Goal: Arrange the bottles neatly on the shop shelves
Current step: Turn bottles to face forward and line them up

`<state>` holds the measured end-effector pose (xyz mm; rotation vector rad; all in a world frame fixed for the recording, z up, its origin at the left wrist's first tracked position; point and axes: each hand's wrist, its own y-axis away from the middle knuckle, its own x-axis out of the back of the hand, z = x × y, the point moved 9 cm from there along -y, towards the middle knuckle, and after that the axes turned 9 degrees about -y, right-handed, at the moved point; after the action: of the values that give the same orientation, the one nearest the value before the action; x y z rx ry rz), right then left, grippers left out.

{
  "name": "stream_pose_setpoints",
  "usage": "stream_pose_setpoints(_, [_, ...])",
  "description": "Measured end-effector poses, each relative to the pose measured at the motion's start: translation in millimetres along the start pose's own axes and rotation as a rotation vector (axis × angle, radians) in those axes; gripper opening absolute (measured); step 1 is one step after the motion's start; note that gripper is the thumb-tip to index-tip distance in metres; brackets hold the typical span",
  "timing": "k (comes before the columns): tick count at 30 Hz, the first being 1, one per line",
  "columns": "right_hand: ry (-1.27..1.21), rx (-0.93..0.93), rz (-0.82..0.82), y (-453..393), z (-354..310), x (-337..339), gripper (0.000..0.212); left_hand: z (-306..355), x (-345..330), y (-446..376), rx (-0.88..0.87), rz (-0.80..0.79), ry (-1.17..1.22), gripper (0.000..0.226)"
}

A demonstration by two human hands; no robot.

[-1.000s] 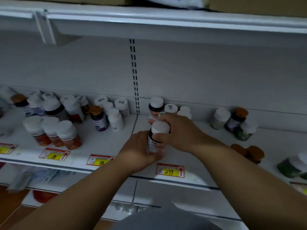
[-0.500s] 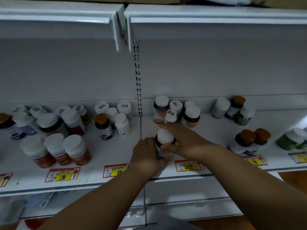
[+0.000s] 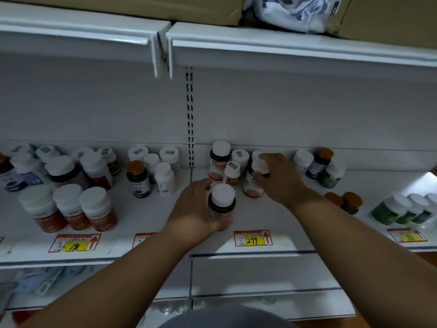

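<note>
A dark bottle with a white cap stands upright near the front of the white shelf. My left hand wraps round its left side and holds it. Further back, my right hand grips a second white-capped bottle with a pink label. Behind them stand a taller matching bottle and a small white bottle, close to the back wall.
Left of the slotted upright, several red-labelled and dark bottles crowd the shelf. To the right sit brown-capped bottles and green ones. Price tags line the shelf front. A shelf with boxes hangs overhead.
My right hand has left the front bottle and reached back to grip the pink-labelled bottle. The left hand still holds the front bottle. The view has tilted upward.
</note>
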<state>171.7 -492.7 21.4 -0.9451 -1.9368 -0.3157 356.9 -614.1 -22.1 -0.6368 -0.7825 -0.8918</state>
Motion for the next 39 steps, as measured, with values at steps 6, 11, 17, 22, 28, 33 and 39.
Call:
stream_pose_setpoints(6, [-0.035,0.042,-0.04,-5.7,10.4,-10.7,0.043,45.2,-2.7,-15.3,-0.201,-0.118,-0.271,0.099])
stream_pose_setpoints(11, [-0.099,0.091,-0.051,-0.5,3.9,-11.0,0.048,52.7,-17.3,-19.5,-0.279,-0.186,-0.552,0.085])
stream_pose_setpoints(17, [-0.243,0.107,-0.173,48.5,-7.6,-24.9,0.063,48.6,-22.7,-20.2,-0.263,-0.213,-0.541,0.088])
stream_pose_setpoints(22, [-0.256,0.141,-0.175,62.4,-19.9,-30.3,0.065,45.1,-24.4,-18.7,-0.271,-0.216,-0.529,0.088])
stream_pose_setpoints(28, [-0.248,0.164,-0.083,68.8,-20.7,-28.4,0.063,46.7,-23.1,-19.8,-0.305,-0.198,-0.538,0.084])
stream_pose_setpoints(33, [-0.262,0.201,-0.034,70.6,-21.1,-28.4,0.062,48.3,-20.3,-20.6,-0.311,-0.169,-0.563,0.083])
stream_pose_setpoints(39, [-0.296,0.267,0.154,82.2,-24.2,3.9,0.057,81.7,5.6,-11.8,-0.402,0.075,-0.528,0.076])
